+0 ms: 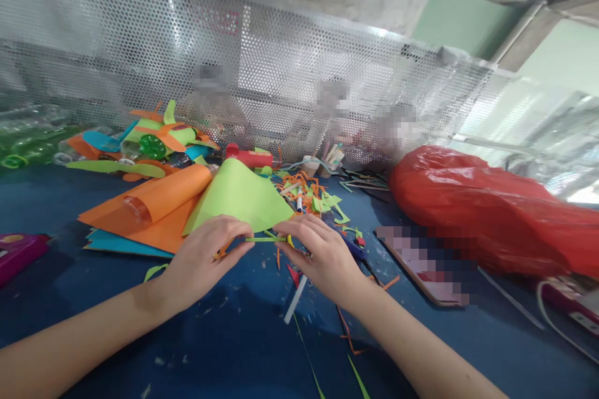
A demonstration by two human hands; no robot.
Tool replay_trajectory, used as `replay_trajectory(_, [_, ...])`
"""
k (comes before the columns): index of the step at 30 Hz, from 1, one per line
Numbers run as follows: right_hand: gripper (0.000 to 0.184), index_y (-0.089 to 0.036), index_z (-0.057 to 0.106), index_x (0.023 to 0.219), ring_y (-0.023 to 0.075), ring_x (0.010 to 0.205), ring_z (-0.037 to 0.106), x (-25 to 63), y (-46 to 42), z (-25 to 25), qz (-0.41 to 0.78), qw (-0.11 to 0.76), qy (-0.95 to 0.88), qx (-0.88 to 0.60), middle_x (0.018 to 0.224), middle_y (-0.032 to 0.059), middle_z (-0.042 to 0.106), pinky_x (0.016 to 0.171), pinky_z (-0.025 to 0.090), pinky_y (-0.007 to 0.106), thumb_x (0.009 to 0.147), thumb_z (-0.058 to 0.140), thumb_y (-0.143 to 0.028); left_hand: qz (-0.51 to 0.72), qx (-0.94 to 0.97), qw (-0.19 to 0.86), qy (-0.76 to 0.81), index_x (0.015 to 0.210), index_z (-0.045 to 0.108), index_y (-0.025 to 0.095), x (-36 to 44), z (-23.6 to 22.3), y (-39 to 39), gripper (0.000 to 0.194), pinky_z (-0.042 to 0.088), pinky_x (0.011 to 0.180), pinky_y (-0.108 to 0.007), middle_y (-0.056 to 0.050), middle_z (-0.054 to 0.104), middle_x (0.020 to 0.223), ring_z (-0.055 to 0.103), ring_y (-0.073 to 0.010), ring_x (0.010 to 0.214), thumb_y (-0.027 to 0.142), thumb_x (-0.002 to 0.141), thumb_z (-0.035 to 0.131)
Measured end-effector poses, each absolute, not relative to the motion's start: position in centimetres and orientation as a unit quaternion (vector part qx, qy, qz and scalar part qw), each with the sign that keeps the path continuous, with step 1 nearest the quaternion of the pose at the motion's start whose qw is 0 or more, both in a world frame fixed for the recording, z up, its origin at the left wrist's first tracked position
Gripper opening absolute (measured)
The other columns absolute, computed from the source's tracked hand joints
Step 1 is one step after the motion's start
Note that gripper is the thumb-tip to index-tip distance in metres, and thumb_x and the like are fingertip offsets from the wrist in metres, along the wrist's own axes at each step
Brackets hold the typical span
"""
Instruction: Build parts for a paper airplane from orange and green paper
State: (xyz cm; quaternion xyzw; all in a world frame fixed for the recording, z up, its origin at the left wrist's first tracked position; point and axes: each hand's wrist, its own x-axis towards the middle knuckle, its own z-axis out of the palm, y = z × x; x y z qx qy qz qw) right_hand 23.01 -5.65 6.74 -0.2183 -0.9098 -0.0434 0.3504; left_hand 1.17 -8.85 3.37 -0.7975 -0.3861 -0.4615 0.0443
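A narrow light-green paper strip (266, 239) is stretched between my two hands, seen nearly edge-on. My left hand (210, 255) pinches its left end, thumb below and fingers above; a bit of orange shows under those fingers. At the strip's other end, my right hand (322, 252) is closed in a similar pinch, with something small and yellow (290, 240) by its fingertips that I cannot make out. Just behind the hands lies a light-green paper sheet (236, 196), curved upward. A white stick (296, 300) rests on the blue table (224, 336) below my right hand.
An orange paper-wrapped bottle (171, 192) lies on orange sheets (107, 215) at left. Decorated bottles (163, 137) stand behind. Paper scraps (304, 190) litter the middle. A phone (421, 268) and red plastic bag (482, 212) are at right. A perforated metal screen (140, 43) closes the back.
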Motion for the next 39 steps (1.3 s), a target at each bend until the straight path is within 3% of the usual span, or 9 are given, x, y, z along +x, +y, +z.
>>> replay_trajectory(3, [0.024, -0.021, 0.058, 0.115, 0.0163, 0.087, 0.059, 23.02, -5.71, 6.73, -0.039, 0.332, -0.923, -0.193, 0.093, 0.0055, 0.066, 0.079, 0.050, 0.031, 0.093, 0.048, -0.018, -0.467, -0.808, 0.069, -0.352, 0.101, 0.057, 0.021, 1.08, 3.36, -8.82, 0.013, 0.049, 0.086, -0.027, 0.000, 0.065, 0.092, 0.061, -0.0133, 0.089, 0.017, 0.089, 0.056])
replay_trajectory(8, [0.024, -0.020, 0.061, 0.113, 0.0153, 0.086, 0.058, 23.10, -5.75, 6.84, -0.038, 0.319, -0.933, -0.163, 0.092, 0.0055, 0.065, 0.078, 0.050, 0.029, 0.093, 0.048, -0.018, -0.461, -0.822, 0.068, -0.327, 0.096, 0.061, 0.019, 1.03, 3.72, -9.10, 0.011, 0.049, 0.086, -0.028, -0.001, 0.066, 0.092, 0.061, -0.0138, 0.089, 0.013, 0.089, 0.055])
replay_trajectory(20, [0.007, -0.018, 0.056, 0.090, 0.0167, 0.084, 0.059, 22.92, -5.93, 7.09, -0.022, 0.318, -0.928, -0.191, 0.086, 0.0065, 0.065, 0.075, 0.050, 0.030, 0.092, 0.049, -0.018, -0.447, -0.820, 0.061, -0.352, 0.086, 0.058, 0.019, 1.36, 4.08, -9.42, 0.009, 0.051, 0.082, -0.028, -0.001, 0.066, 0.085, 0.062, -0.0146, 0.084, 0.018, 0.091, 0.051])
replay_trajectory(30, [0.012, -0.018, 0.050, 0.080, 0.0166, 0.078, 0.058, 23.15, -5.65, 6.86, -0.003, 0.334, -0.915, -0.225, 0.079, 0.0040, 0.063, 0.072, 0.047, 0.029, 0.088, 0.058, -0.021, -0.465, -0.797, 0.038, -0.384, 0.084, 0.054, 0.021, 1.23, 3.54, -9.24, 0.007, 0.052, 0.080, -0.029, -0.001, 0.066, 0.085, 0.063, -0.0155, 0.084, 0.024, 0.091, 0.053])
replay_trajectory(33, [0.013, -0.019, 0.049, 0.079, 0.0165, 0.078, 0.058, 23.17, -5.66, 6.76, -0.005, 0.339, -0.912, -0.229, 0.079, 0.0036, 0.063, 0.072, 0.047, 0.029, 0.088, 0.058, -0.022, -0.465, -0.794, 0.059, -0.386, 0.091, 0.055, 0.021, 1.29, 3.57, -9.21, 0.003, 0.052, 0.078, -0.028, -0.001, 0.066, 0.085, 0.063, -0.0154, 0.083, 0.024, 0.090, 0.054])
replay_trajectory(39, [0.011, -0.020, 0.051, 0.080, 0.0162, 0.076, 0.058, 23.13, -5.80, 6.79, -0.015, 0.346, -0.907, -0.239, 0.077, 0.0031, 0.062, 0.070, 0.047, 0.028, 0.089, 0.056, -0.024, -0.448, -0.819, 0.087, -0.348, 0.107, 0.061, 0.021, 1.44, 3.80, -9.18, 0.019, 0.051, 0.085, -0.032, -0.003, 0.067, 0.093, 0.062, -0.0160, 0.090, 0.018, 0.092, 0.051])
